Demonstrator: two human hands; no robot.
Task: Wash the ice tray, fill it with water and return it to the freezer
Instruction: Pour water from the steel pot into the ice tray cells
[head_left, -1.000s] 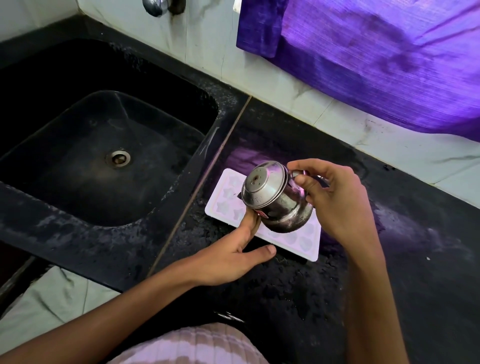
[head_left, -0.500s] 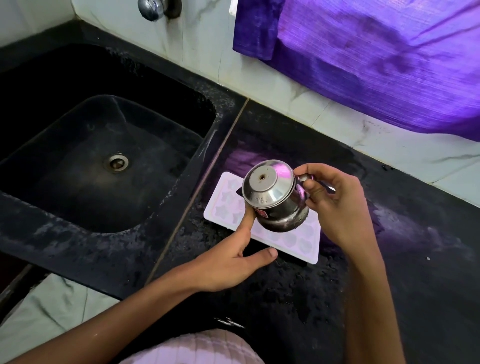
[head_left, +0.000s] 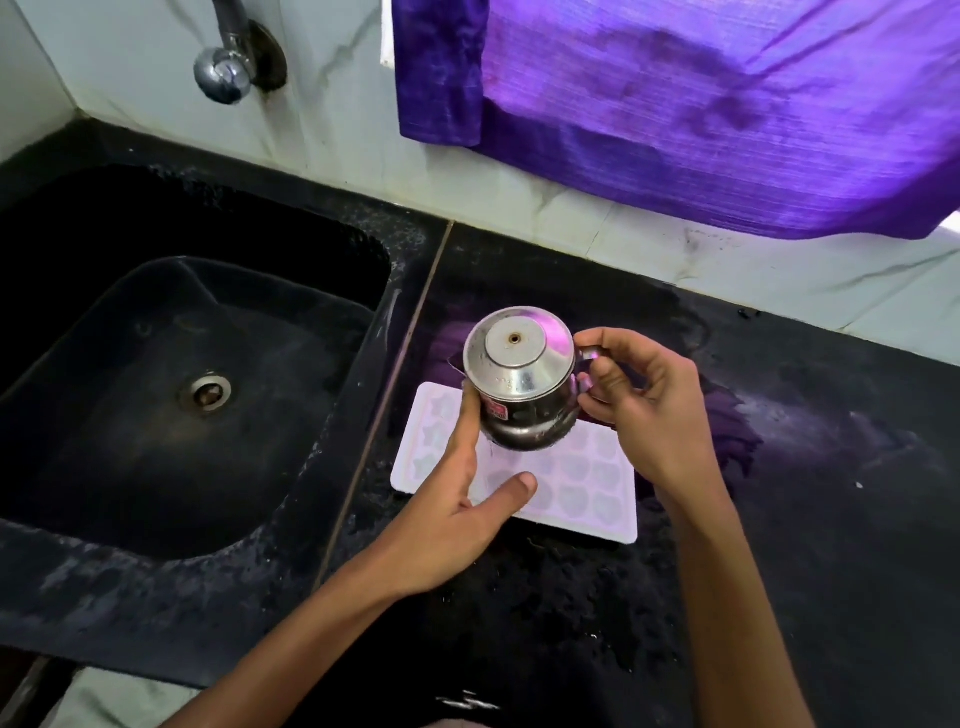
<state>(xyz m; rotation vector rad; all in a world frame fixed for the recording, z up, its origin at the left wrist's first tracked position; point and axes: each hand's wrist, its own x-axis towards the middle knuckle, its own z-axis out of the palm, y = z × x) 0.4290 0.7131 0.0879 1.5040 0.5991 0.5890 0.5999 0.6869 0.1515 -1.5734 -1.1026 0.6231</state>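
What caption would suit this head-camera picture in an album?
Right hand holds a steel jug by its handle over a white ice tray on the black counter; left hand steadies it.

Daylight glows through the purple curtain (head_left: 727, 104) at far right, tinting the dim black counter (head_left: 831, 467) violet. Sharp focus; wide-angle bending at edges.

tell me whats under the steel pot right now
The pale ice tray lies on the black counter beneath the steel pot. Its shaped cells show in front; the cells straight below the pot are covered.
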